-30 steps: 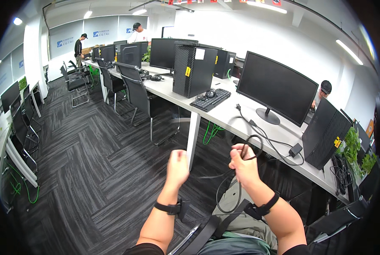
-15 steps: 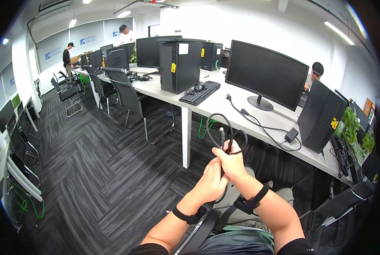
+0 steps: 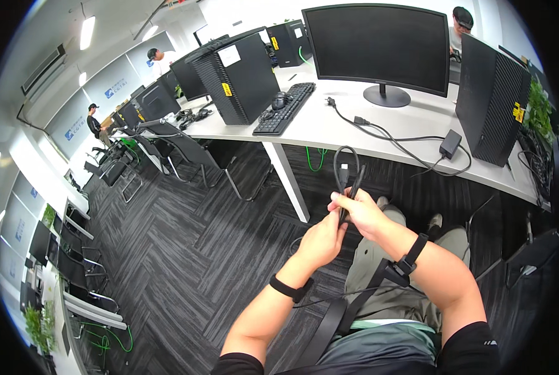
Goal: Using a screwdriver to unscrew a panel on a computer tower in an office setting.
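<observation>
Both hands are together above the floor in front of the desk edge. My right hand point(image 3: 366, 215) is closed round a coiled black cable point(image 3: 336, 164), whose loops stand up above the fingers. A cable connector point(image 3: 344, 174) with a pale end points upward inside the loops. My left hand point(image 3: 321, 240) is closed against the lower part of the same coil, just below and left of the right hand. Its fingertips are partly hidden. A thin length of cable trails below my left wrist and across my lap.
On the white desk point(image 3: 329, 134) stand a monitor point(image 3: 376, 50), two black computer towers point(image 3: 245, 81) and a keyboard point(image 3: 286, 109). A power adapter point(image 3: 450, 144) with its cord lies there too. Chairs point(image 3: 179, 147) line the left side. Several people work farther off.
The view has tilted and shifted, bringing the desk closer. My hands still grip the coil, which now shows narrower, more upright loops.
</observation>
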`<state>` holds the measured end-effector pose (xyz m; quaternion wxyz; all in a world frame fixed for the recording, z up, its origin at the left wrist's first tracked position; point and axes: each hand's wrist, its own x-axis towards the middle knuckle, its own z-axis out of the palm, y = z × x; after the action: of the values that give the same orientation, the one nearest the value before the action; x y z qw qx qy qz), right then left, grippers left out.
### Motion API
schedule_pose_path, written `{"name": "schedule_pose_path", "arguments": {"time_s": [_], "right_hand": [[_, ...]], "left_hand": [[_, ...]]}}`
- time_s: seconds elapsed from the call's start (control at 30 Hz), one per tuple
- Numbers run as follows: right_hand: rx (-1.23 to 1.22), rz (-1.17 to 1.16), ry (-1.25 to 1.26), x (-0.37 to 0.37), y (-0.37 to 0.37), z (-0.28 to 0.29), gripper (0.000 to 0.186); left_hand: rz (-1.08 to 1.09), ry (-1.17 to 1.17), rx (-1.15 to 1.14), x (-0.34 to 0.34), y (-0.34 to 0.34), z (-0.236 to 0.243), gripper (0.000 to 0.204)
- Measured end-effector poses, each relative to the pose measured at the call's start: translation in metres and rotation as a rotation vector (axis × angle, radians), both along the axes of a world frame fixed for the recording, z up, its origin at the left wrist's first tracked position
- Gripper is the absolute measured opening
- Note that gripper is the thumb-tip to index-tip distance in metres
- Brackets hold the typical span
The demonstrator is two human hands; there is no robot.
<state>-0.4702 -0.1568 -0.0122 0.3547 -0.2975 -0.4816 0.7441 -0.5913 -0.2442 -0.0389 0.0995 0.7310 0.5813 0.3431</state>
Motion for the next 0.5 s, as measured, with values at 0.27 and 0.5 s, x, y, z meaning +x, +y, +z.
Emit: {"name": "schedule_pose_path", "arguments": {"time_s": [0.27, 0.5], "right_hand": [[0.315, 0.191, -0.184, 0.019, 0.033, -0.012, 0.065], [0.050, 0.641, -0.234, 0.135, 0.056, -0.054, 0.043]], "left_hand": [[0.351, 0.185, -0.049, -0.059, 0.091, 0.066, 0.023], [0.523, 0.419, -0.113, -0.165, 0.237, 0.156, 0.022]]}}
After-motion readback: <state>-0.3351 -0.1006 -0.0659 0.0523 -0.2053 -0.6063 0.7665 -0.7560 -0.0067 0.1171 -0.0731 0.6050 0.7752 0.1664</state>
